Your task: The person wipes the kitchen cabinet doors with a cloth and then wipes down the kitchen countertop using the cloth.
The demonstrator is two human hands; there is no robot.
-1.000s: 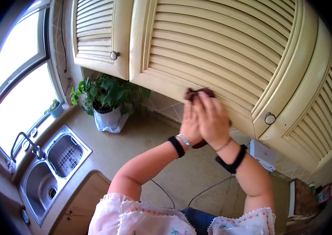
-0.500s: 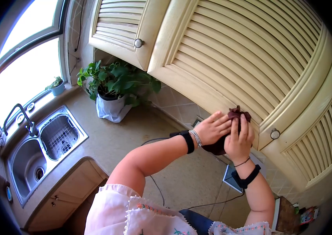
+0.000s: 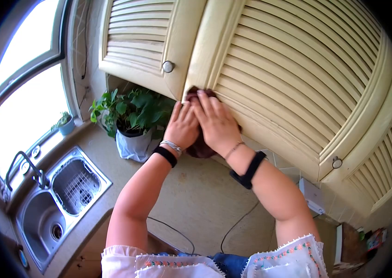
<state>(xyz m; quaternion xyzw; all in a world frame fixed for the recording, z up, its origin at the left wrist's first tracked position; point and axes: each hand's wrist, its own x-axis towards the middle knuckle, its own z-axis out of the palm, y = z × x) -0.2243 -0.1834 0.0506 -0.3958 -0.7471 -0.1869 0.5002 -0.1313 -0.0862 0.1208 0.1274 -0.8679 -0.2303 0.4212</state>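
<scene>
A dark maroon cloth is bunched against the lower left corner of the large louvered cabinet door. My right hand presses it to the frame, fingers extended over the cloth, which also hangs below the palm. Close beside it, my left hand has its fingers stretched out at the cloth's left edge, near the gap between two doors. Part of the cloth is hidden under both hands.
Left of my hands, a leafy potted plant stands on the counter in a white bag. A double sink with a faucet lies near the window. Door knobs stick out. A cable crosses the counter.
Both hands and the cloth have moved left along the door's bottom edge, from near the right knob to the left corner. My right hand now reaches farther over the cloth.
</scene>
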